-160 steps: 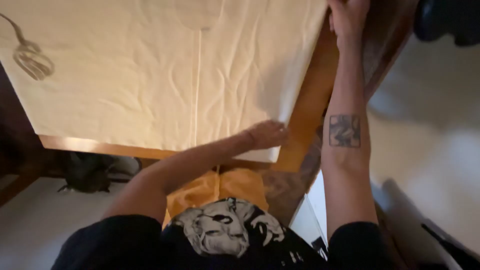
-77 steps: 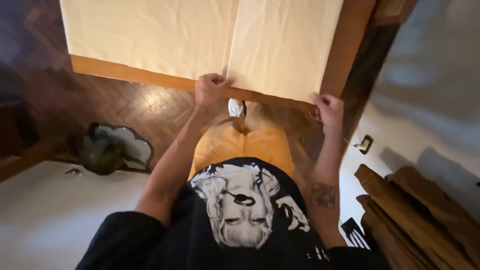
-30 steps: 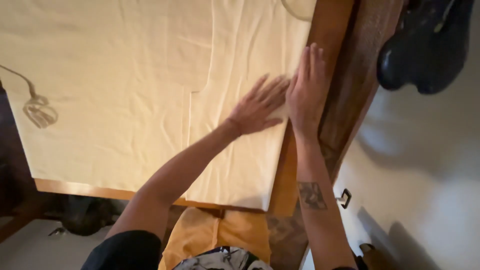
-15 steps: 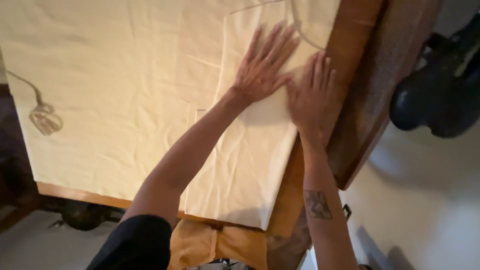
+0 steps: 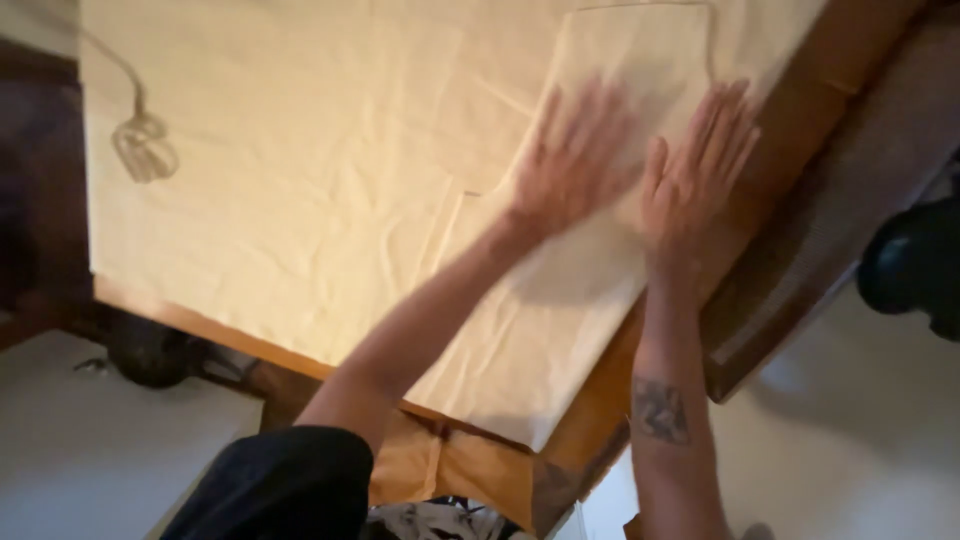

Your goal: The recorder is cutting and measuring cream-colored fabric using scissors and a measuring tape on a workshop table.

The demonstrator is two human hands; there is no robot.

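Both our hands lie flat on cloth. Our left hand (image 5: pixel 575 160), blurred, has its fingers spread and palm down on a folded cream garment panel (image 5: pixel 560 290). Our right hand (image 5: pixel 695 165) is just beside it, fingers splayed, pressed on the same panel near its right edge. That panel runs under both palms and back toward us, ending at the near table edge. It rests on a larger cream sheet (image 5: pixel 290 190) covering a wooden table (image 5: pixel 800 110). A coiled cord (image 5: pixel 145 150) lies far left on the sheet, well apart from our hands. A dark object (image 5: pixel 915 265) sits at the right, off the table.
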